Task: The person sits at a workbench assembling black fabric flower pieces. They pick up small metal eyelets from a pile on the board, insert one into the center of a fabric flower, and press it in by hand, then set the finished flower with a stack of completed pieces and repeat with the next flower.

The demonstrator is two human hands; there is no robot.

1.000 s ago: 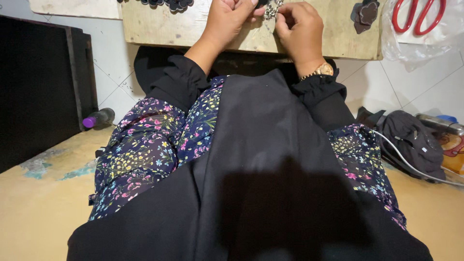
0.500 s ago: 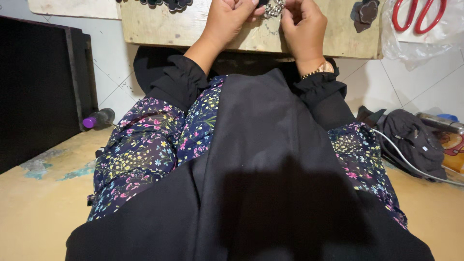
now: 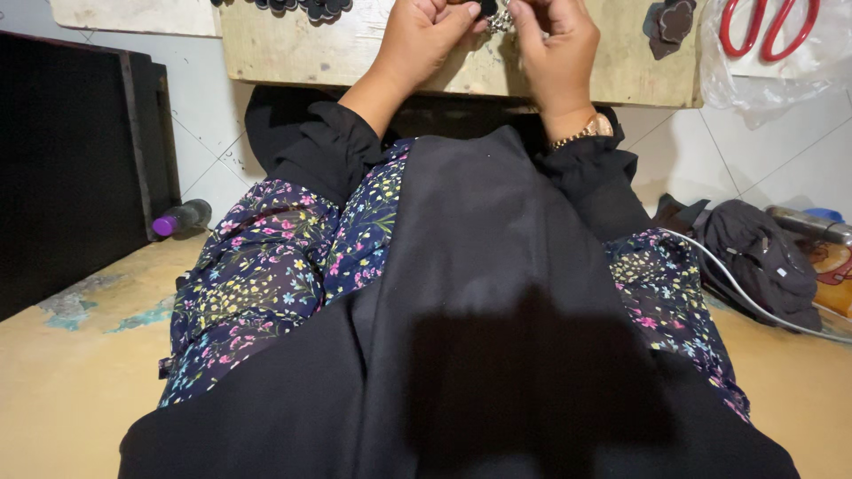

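Observation:
My left hand (image 3: 424, 37) and my right hand (image 3: 555, 44) meet at the top of the head view, above a low wooden board (image 3: 311, 53). Between their fingertips sits a small dark piece with a silvery sparkling trim (image 3: 493, 16); both hands pinch it, and the frame edge cuts part of it off. A gold watch (image 3: 581, 133) circles my right wrist. Black cloth (image 3: 479, 293) and a flowered dress (image 3: 266, 275) cover my lap below.
Red-handled scissors (image 3: 768, 27) lie in a clear plastic bag at the top right. Dark cut-out pieces (image 3: 667, 25) rest on the board. A purple-capped bottle (image 3: 177, 217) lies left beside a black panel (image 3: 62, 168). A dark bundle (image 3: 759, 257) and white cable (image 3: 737, 284) lie right.
Both hands have drifted slightly upward in the view, still close together on the small piece. Nothing else has shifted.

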